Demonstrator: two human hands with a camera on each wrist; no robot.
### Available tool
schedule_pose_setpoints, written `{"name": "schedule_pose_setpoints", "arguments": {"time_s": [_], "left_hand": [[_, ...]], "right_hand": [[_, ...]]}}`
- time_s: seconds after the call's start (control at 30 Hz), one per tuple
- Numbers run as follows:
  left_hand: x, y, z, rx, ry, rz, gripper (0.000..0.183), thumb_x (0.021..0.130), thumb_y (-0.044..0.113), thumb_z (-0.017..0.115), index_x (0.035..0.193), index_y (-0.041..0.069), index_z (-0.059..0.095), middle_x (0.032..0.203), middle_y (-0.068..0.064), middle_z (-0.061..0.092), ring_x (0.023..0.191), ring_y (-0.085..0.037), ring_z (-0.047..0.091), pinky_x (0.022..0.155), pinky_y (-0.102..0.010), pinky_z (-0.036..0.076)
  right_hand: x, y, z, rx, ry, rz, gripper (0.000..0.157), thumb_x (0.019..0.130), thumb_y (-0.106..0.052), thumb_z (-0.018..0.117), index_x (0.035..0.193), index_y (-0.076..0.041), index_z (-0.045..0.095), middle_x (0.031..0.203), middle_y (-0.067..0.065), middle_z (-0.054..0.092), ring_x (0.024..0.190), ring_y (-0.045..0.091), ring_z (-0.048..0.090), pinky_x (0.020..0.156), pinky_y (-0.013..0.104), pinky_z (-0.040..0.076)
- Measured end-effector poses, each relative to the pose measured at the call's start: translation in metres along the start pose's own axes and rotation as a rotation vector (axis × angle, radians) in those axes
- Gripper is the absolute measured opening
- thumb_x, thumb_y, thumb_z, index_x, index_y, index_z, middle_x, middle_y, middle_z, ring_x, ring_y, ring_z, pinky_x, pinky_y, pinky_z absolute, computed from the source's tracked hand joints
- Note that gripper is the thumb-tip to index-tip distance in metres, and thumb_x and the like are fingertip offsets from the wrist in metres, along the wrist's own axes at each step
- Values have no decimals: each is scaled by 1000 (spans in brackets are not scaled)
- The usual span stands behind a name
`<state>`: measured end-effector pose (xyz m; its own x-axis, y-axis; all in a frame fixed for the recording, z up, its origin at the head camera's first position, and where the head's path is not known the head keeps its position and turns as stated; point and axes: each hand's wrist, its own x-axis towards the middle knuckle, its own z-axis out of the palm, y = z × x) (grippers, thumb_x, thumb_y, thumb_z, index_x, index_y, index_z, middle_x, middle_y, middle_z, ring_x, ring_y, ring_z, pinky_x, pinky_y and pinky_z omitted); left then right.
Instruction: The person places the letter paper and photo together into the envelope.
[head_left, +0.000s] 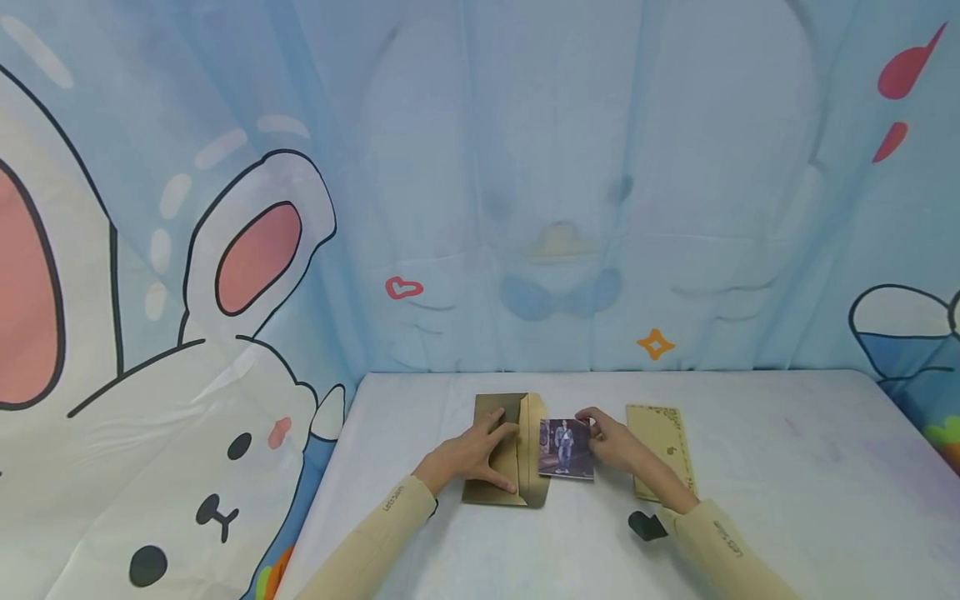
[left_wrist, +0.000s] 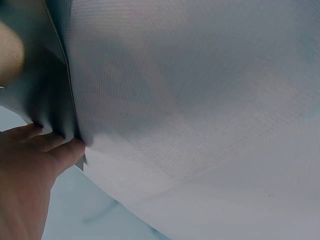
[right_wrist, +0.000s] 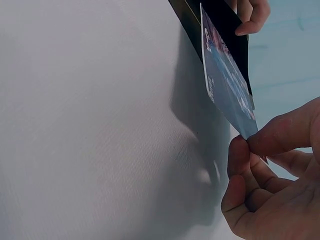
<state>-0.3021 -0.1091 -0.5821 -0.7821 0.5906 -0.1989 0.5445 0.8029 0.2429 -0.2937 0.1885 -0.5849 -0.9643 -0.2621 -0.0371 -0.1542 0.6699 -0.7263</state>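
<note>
A gold envelope [head_left: 491, 492] lies on the table in the head view, its flap [head_left: 534, 450] folded out to the right. My left hand [head_left: 476, 450] rests on the envelope with thumb and fingers spread apart; in the left wrist view its fingertips [left_wrist: 72, 150] touch the envelope's edge. My right hand [head_left: 613, 442] pinches a small photo card [head_left: 566, 450] by its right edge, between thumb and index finger in the right wrist view. Printed on the card is a standing person in blue. The card is beside the flap, tilted up off the table in the right wrist view.
To the right, partly behind the right forearm, lies a pale gold card or envelope [head_left: 660, 442] with a dark ornamental pattern. A white cloth covers the table [head_left: 787, 467]. Behind it hangs a light blue curtain [head_left: 555, 167] with cartoon prints.
</note>
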Motion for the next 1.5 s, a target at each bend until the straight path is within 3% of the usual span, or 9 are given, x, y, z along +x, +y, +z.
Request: {"name": "schedule_pose_setpoints", "arguments": {"time_s": [0.17,0.4,0.9,1.5], "left_hand": [[0,-1,0,6,1,2,104,73,75,72,156,34,25,169,-13,11,153,-37,24,112,-51,43],[0,-1,1,-10,2,12,103,73,74,73,156,34,25,169,-14,11,153,-38,24,112,-52,43],[2,-3,3,8,21,30,103,73,74,73,155,32,25,168,-15,12,153,-38,25,115,-49,40],[2,-2,2,-39,-9,-11,102,72,74,74,154,38,24,170,-12,10,154,-38,21,114,-53,40]], "right_hand": [[2,-1,2,11,-6,-34,47,85,4,52,132,5,50,93,14,60,79,19,54,65,29,44],[4,-7,6,32,-19,22,49,84,6,54,133,2,52,94,13,60,80,20,54,66,30,45],[7,-12,13,25,-20,-37,46,85,6,53,131,4,52,94,12,59,81,20,53,68,31,44],[15,-18,24,40,-39,-37,47,85,6,53,132,5,52,94,13,61,81,20,54,67,31,45]]}}
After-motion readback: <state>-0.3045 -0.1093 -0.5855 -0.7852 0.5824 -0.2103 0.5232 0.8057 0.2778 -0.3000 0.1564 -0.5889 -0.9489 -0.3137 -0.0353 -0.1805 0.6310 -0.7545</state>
